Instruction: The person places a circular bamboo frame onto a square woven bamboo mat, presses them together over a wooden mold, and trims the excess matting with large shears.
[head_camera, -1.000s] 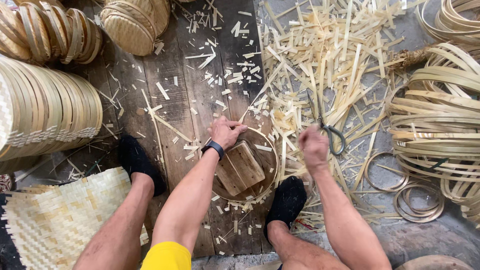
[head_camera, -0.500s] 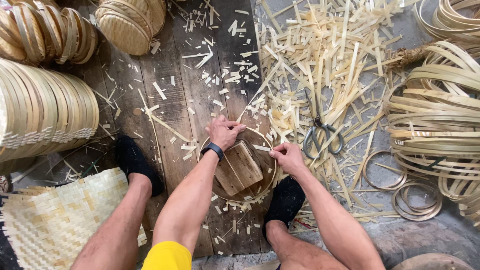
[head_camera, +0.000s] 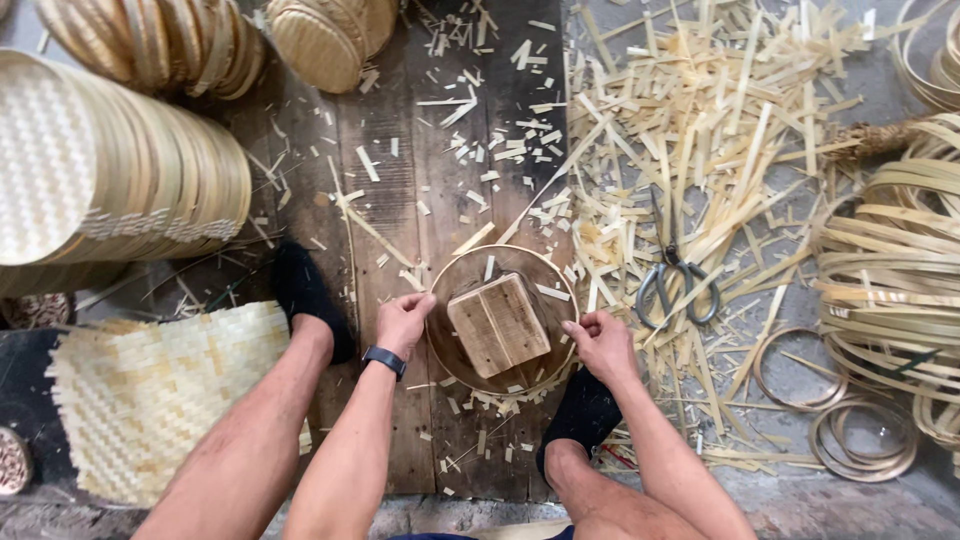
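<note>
Head view: left hand (head_camera: 403, 322) and right hand (head_camera: 598, 340) gripping opposite rims of round bamboo hoop (head_camera: 443, 354) around wooden block (head_camera: 498, 324); fingertips hidden; scissors (head_camera: 676, 285) beyond right hand.

A single head-worn camera looks almost straight down from above the seated person, facing the wooden floor boards (head_camera: 400, 200) ahead of the knees. Forearms and legs enter from the bottom edge, so that edge lies nearest the body and the top lies farthest. The view is fairly close: the left hand (head_camera: 402, 322) and right hand (head_camera: 600, 342) sit just below centre. No second view shares the scene
</note>
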